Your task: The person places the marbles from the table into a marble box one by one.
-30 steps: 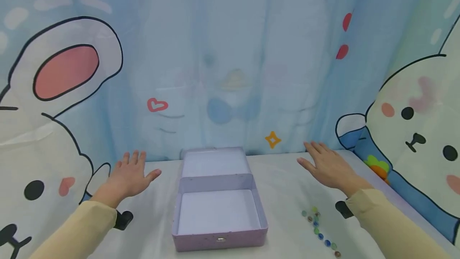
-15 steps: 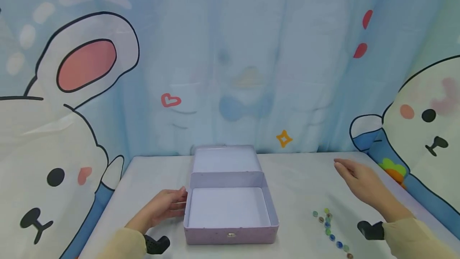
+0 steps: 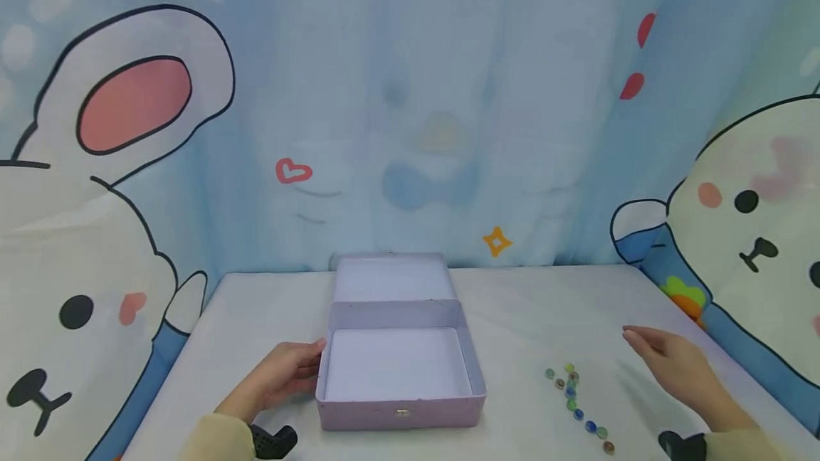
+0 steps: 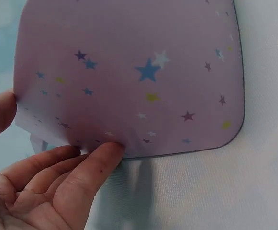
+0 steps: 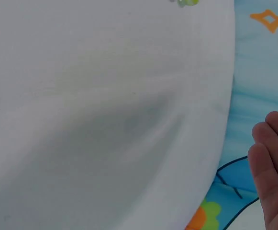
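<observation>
A lilac box (image 3: pixel 402 415) stands on the white table with its hinged lid (image 3: pixel 392 277) raised at the back. My left hand (image 3: pixel 278 378) lies against the box's left side, thumb near the upper rim. The left wrist view shows the star-printed outside of the box (image 4: pixel 148 72), with relaxed fingertips (image 4: pixel 111 151) touching it and the thumb at its edge. To the right, a crooked line of small glass marbles (image 3: pixel 570 404) lies on the cloth. My right hand (image 3: pixel 679 368) hovers right of these, holding nothing, its fingers extended together.
The white table (image 3: pixel 519 319) reaches back to a blue curtain (image 3: pixel 435 91) with cartoon rabbits at either side. In the right wrist view, a greenish marble (image 5: pixel 189 2) shows at the upper edge.
My left hand has come down from the table's left side to the box and stays there. My right hand has drawn back and lower, on the right of the marbles.
</observation>
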{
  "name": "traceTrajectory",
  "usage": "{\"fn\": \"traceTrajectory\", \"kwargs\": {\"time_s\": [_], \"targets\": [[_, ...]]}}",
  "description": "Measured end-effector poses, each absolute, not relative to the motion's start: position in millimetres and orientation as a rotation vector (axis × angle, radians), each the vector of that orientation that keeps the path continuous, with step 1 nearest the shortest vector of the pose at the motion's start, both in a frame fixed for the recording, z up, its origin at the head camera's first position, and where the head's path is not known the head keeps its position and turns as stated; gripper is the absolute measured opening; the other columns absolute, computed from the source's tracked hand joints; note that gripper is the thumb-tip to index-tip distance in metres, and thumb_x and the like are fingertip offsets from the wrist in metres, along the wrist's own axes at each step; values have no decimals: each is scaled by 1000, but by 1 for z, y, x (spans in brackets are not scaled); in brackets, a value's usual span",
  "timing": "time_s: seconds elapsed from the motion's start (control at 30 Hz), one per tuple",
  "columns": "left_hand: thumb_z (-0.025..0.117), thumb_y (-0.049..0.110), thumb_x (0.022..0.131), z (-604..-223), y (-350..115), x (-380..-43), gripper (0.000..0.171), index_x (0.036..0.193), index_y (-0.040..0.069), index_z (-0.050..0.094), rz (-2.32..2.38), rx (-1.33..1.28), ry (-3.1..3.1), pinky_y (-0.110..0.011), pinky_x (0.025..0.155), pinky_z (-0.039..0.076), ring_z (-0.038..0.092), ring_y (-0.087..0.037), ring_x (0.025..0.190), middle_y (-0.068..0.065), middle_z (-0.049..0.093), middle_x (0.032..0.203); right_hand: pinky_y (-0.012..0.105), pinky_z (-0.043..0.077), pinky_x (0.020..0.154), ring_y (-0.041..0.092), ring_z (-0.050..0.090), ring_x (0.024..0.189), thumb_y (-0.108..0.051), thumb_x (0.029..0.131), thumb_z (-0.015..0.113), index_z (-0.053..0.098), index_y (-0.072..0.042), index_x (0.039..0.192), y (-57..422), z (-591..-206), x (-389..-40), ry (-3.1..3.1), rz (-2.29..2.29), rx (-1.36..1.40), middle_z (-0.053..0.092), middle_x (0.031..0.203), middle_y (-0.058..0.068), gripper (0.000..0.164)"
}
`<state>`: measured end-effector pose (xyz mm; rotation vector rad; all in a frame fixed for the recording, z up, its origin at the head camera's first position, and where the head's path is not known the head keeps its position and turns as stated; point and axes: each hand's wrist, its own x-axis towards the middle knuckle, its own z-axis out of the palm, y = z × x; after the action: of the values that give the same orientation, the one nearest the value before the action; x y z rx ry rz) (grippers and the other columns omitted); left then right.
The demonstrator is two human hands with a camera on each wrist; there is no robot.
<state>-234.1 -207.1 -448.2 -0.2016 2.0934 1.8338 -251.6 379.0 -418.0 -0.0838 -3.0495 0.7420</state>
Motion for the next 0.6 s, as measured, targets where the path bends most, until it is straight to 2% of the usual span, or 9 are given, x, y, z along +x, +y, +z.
{"fn": "traceTrajectory", "kwargs": {"time_s": [0.1, 0.23, 0.33, 0.6], "targets": [[50, 32, 108, -445, -209, -233, 59, 140, -18, 47, 1826, -248, 2110, -50, 99, 56, 56, -45, 132, -37, 53, 142, 58, 57, 92, 51, 59, 118, -45, 108, 49, 55, 10, 138, 370, -424, -251, -3027, 793, -54, 62, 131, 34, 63], [50, 32, 108, -444, -209, -233, 62, 141, -19, 44, 1813, -222, 2095, -50, 100, 56, 56, -45, 132, -39, 50, 144, 55, 57, 95, 44, 65, 115, -23, 106, 58, 61, 6, 134, 352, -432, -250, -3026, 854, 40, 68, 127, 27, 41], [49, 32, 108, -444, -206, -233, 62, 142, -20, 43, 1808, -205, 2069, -50, 99, 57, 57, -43, 131, -39, 49, 144, 53, 56, 97, 40, 66, 114, -12, 102, 62, 66, 4, 129, 339, -438, -251, -3075, 859, 75, 71, 124, 22, 32], [52, 33, 107, -443, -206, -236, 61, 141, -17, 46, 1795, -242, 2051, -47, 97, 58, 61, -38, 126, -36, 53, 142, 56, 53, 99, 38, 65, 113, -7, 95, 69, 73, -1, 118, 311, -444, -264, -3261, 679, 17, 74, 116, 14, 24]]}}
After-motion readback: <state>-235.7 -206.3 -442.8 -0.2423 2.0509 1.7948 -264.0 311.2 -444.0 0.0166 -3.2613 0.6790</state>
